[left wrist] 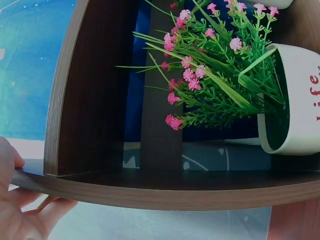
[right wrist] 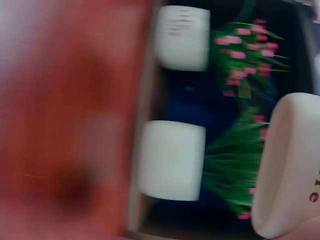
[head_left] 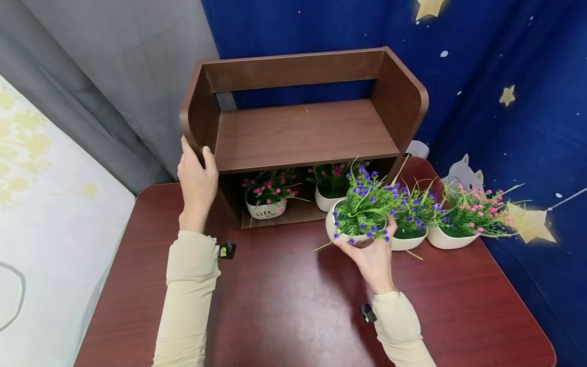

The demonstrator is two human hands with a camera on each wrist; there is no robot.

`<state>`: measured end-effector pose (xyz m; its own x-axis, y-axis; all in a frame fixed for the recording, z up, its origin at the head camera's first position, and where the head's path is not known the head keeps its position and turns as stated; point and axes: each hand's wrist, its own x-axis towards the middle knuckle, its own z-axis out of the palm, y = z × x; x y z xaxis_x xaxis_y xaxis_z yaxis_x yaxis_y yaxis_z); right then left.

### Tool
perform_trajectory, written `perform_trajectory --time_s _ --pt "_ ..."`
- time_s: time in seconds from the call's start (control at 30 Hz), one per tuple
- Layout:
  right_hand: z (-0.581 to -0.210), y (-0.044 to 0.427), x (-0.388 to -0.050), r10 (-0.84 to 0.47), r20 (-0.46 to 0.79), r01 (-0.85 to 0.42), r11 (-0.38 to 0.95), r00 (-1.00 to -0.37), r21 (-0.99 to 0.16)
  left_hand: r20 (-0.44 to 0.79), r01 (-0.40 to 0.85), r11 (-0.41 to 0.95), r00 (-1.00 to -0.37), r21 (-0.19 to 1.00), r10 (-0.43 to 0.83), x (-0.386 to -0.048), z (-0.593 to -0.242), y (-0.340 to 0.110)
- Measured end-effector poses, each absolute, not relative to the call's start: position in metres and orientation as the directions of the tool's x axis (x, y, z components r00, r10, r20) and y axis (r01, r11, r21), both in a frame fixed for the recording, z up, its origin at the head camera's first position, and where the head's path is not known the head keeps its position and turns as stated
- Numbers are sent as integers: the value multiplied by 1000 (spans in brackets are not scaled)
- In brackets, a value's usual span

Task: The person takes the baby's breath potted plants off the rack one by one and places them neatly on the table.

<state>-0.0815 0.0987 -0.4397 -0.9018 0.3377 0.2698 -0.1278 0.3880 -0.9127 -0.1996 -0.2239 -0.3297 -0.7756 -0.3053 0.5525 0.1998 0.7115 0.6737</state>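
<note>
Left hand (head_left: pixel 198 181) grips shelf (head_left: pixel 302 133) | right hand (head_left: pixel 373 259), spread wide, grips potted purple flowers (head_left: pixel 365 204) | upright, long axis roughly left-right

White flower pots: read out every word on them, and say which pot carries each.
"Life", large: white oval pot with pink flowers, lower left in the brown wooden shelf unit.
"Life", smaller: same pot.
"e", other letters cut off: white pot with purple flowers in the right hand.
Other three white pots: nothing readable.

From the head, looks forward and down over the table (head_left: pixel 284 306) to its far corners; from each wrist, looks closer, turned sideways, sharing the shelf's (head_left: pixel 302 130) lower tier.
</note>
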Motion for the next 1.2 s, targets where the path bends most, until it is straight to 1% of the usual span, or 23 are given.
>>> perform_trajectory --time_s 0.07,0.2,0.33,0.43,0.57,0.73,0.87,1.0,1.2 --pt "-455 98 -85 345 276 -109 433 -897 -895 552 201 712 -776 673 -304 -200 -330 -224" --pt "-480 98 -92 334 265 -97 446 -904 -890 557 203 716 -775 668 -300 -200 -330 -224" --pt "-496 100 -100 327 266 -98 451 -907 -887 564 212 718 -772 663 -293 -201 -330 -225" --pt "-506 101 -105 352 280 -88 473 -893 -877 566 222 715 -774 663 -285 -201 -330 -225" --pt "-516 101 -111 386 282 -62 493 -879 -868 557 218 711 -781 668 -283 -200 -330 -225" --pt "-525 103 -120 371 245 -32 495 -896 -868 563 221 716 -777 662 -281 -200 -330 -225" --pt "-530 105 -125 366 226 -33 465 -903 -885 564 226 714 -778 662 -276 -199 -329 -226" --pt "-534 109 -128 369 184 1 448 -911 -894 561 219 714 -778 665 -284 -199 -329 -226" --pt "-538 116 -126 335 143 39 483 -931 -875 543 205 708 -788 676 -290 -198 -329 -225"
